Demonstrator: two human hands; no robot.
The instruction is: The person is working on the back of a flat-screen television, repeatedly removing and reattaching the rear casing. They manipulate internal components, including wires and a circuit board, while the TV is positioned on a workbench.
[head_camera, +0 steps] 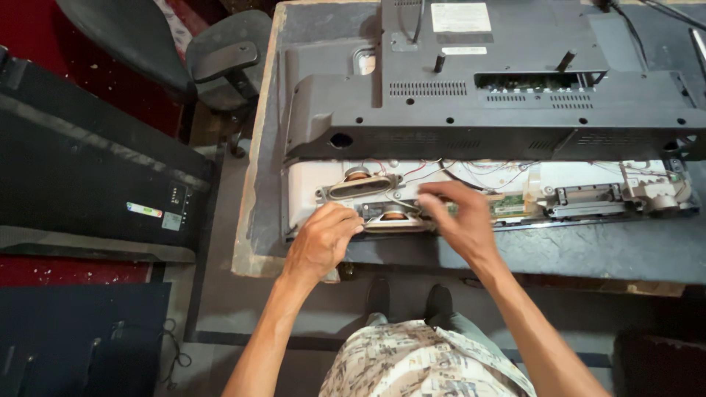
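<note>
A flat television lies face down on a grey workbench (pixel 588 250), its black back cover (pixel 485 110) lifted away from the white inner chassis (pixel 316 184). Two oval speakers sit on that chassis, one (pixel 360 186) behind and one (pixel 393 218) nearer me. My left hand (pixel 323 239) curls its fingers against the left end of the near speaker. My right hand (pixel 460 217) reaches over its right end with fingers bent, blurred; what they pinch is hidden. Thin red and white wires (pixel 471 170) run along the chassis to a green circuit board (pixel 511 207).
A black office chair (pixel 213 62) stands left of the bench. Another black television back (pixel 88 176) lies on the floor at left, over red flooring. A dark panel (pixel 73 331) sits at bottom left. My patterned shorts and dark shoes (pixel 408 301) are under the bench edge.
</note>
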